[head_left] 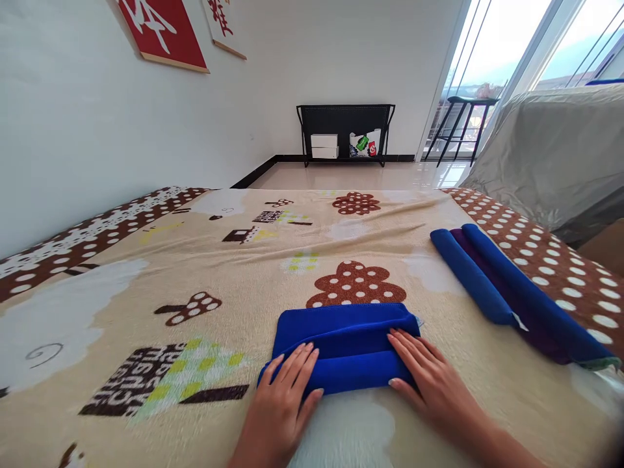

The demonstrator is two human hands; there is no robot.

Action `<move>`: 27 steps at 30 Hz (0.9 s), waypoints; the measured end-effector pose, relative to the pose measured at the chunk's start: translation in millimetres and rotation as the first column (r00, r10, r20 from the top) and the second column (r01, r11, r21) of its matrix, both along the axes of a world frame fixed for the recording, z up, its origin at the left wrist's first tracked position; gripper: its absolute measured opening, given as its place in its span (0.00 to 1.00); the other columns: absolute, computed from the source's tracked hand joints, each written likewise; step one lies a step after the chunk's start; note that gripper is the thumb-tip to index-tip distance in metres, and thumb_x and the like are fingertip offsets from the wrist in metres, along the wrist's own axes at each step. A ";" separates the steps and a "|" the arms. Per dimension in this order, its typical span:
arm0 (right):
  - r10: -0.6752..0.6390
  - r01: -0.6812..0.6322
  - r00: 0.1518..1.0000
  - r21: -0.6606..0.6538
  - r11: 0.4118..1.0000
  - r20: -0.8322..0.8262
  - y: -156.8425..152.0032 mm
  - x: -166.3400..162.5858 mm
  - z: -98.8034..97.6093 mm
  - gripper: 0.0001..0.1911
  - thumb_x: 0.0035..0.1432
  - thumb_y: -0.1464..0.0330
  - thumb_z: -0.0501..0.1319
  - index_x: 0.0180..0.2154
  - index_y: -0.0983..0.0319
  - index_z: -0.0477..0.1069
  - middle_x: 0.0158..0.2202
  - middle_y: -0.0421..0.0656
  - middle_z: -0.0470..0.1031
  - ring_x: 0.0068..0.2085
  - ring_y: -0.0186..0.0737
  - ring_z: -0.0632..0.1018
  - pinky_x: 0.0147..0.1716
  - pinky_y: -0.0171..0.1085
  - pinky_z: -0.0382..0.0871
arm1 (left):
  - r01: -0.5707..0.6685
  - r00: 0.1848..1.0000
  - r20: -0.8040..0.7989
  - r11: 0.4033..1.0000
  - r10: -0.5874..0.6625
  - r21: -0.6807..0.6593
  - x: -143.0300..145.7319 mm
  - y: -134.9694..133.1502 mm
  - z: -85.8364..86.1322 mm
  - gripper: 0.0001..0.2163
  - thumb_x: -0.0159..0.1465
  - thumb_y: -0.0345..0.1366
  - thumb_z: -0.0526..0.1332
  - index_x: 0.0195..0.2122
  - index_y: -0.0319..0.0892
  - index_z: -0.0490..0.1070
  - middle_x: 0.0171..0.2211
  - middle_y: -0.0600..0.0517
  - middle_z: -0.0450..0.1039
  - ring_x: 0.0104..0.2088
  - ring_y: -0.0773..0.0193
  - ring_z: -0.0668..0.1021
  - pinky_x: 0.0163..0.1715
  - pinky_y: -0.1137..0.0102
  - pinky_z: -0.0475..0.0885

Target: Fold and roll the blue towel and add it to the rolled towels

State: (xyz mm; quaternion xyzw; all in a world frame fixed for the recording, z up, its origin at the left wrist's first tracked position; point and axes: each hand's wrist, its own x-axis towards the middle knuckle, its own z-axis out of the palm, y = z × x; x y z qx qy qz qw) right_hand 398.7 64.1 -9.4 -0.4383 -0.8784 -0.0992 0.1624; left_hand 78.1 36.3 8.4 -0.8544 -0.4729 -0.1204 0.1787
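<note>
Blue cloth [344, 344] lies folded on patterned blanket [244, 273], near front edge, centre. Left hand [285, 393] flat on cloth's left end, fingers spread, palm down, not gripping. Right hand [429, 374] flat on cloth's right end, fingers extended, pressing, not clamped. Hands well apart, one at each end. Three rolled cloths [507, 289], two blue and one purple between, lie side by side further right on blanket. Black shelf [346, 117] against far wall, white boxes [324, 146] on it. Grey cover [550, 149] over furniture at right.
</note>
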 end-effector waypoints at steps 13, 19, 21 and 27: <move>-0.185 0.155 0.932 -0.117 0.981 -0.312 32.6 25.7 23.3 0.16 0.69 0.60 0.54 0.54 0.56 0.70 0.52 0.45 0.76 0.53 0.46 0.76 0.53 0.47 0.67 | -0.161 0.940 0.289 0.982 0.183 -0.098 -51.5 23.7 27.2 0.17 0.71 0.40 0.54 0.59 0.46 0.67 0.56 0.46 0.74 0.55 0.55 0.76 0.54 0.61 0.68; -0.258 0.053 0.876 -0.450 0.892 -0.408 107.3 24.8 15.3 0.17 0.66 0.56 0.55 0.47 0.58 0.74 0.39 0.43 0.76 0.34 0.37 0.76 0.37 0.39 0.71 | -0.078 0.942 0.272 0.915 0.198 -0.395 -57.0 104.2 31.3 0.12 0.68 0.40 0.56 0.48 0.41 0.73 0.45 0.46 0.77 0.44 0.57 0.79 0.46 0.63 0.73; -0.233 0.013 0.877 -0.466 0.885 -0.419 118.2 25.9 8.3 0.16 0.63 0.56 0.58 0.45 0.59 0.74 0.36 0.42 0.75 0.32 0.36 0.75 0.35 0.38 0.70 | -0.023 0.929 0.319 0.892 0.186 -0.452 -57.9 116.1 26.5 0.09 0.68 0.40 0.56 0.41 0.42 0.72 0.41 0.48 0.75 0.41 0.59 0.78 0.43 0.64 0.73; -0.218 -0.082 0.849 -0.527 0.846 -0.481 119.6 37.2 0.6 0.15 0.62 0.56 0.60 0.41 0.59 0.74 0.33 0.41 0.72 0.31 0.35 0.72 0.31 0.36 0.69 | 0.105 0.843 0.502 0.856 0.194 -0.506 -72.0 115.2 15.5 0.09 0.70 0.40 0.55 0.43 0.44 0.73 0.41 0.50 0.74 0.39 0.63 0.77 0.43 0.67 0.73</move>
